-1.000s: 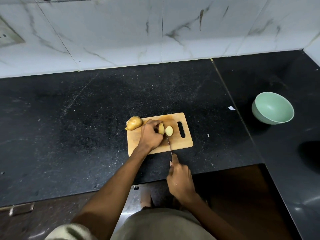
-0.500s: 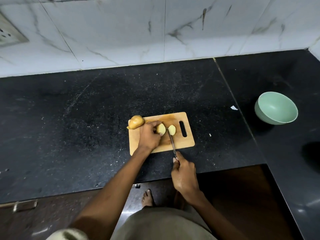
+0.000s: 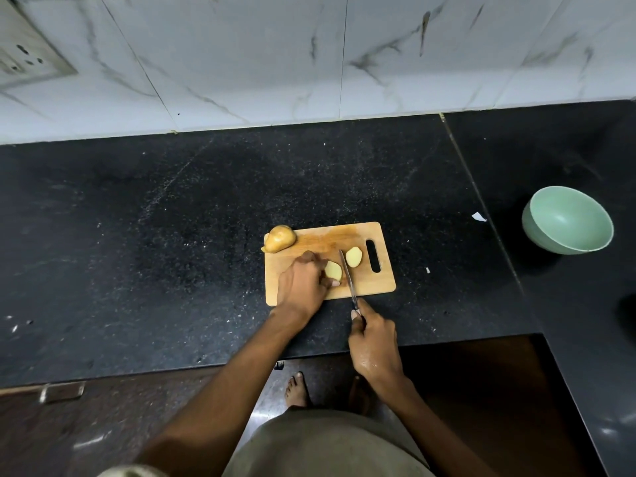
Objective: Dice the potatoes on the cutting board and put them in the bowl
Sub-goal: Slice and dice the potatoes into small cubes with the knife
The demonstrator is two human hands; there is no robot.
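A wooden cutting board [image 3: 373, 285] lies on the black counter. A whole potato [image 3: 279, 238] sits on its far left corner. Two cut potato halves lie cut face up: the left half [image 3: 333, 270] is held by my left hand [image 3: 303, 285], whose fingers curl round it, and the right half [image 3: 353, 256] lies free near the board's handle slot. My right hand [image 3: 375, 342] grips a knife [image 3: 348, 278] whose blade runs between the two halves. A pale green bowl [image 3: 568, 220], with nothing in it, stands far right on the counter.
A white marble-tiled wall runs behind the black counter [image 3: 172, 235]. A small white scrap [image 3: 479, 217] lies between board and bowl. The counter turns toward me at the right. A wall socket [image 3: 24, 60] sits top left. My bare feet stand on the floor below the counter edge.
The two potato halves have come apart and now lie with cut faces up. My left hand has shifted nearer on the board with the left half. The knife stays between the halves.
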